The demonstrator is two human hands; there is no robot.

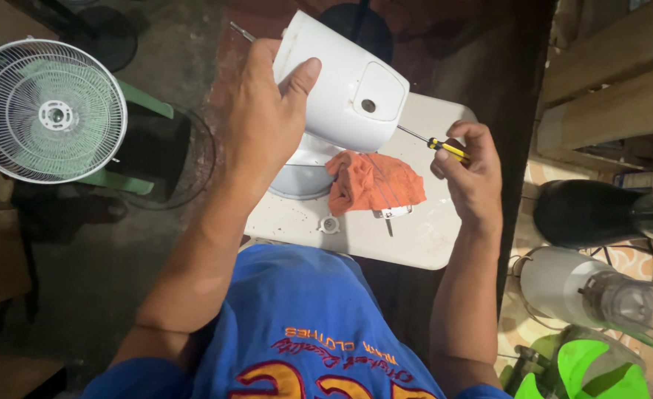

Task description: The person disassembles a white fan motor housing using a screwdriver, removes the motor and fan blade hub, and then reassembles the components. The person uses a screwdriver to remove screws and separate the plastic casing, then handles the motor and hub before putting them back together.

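Observation:
My left hand (267,111) grips the white plastic fan motor housing (348,89) and holds it tilted above a small white table (422,244). My right hand (470,174) holds a yellow-and-black screwdriver (444,148), whose thin shaft points at the housing's lower right edge. Under the housing lies an orange rag (371,183) beside a round white fan part (300,177). A small white nut-like piece (329,224) and a white piece with a metal pin (391,214) rest on the table.
A white fan grille with green blades (45,111) stands at the left on the floor. At the right are a black fan part (585,213), a white motor with a clear part (600,292) and a bright green piece (592,366). Wooden boards (614,74) are at the upper right.

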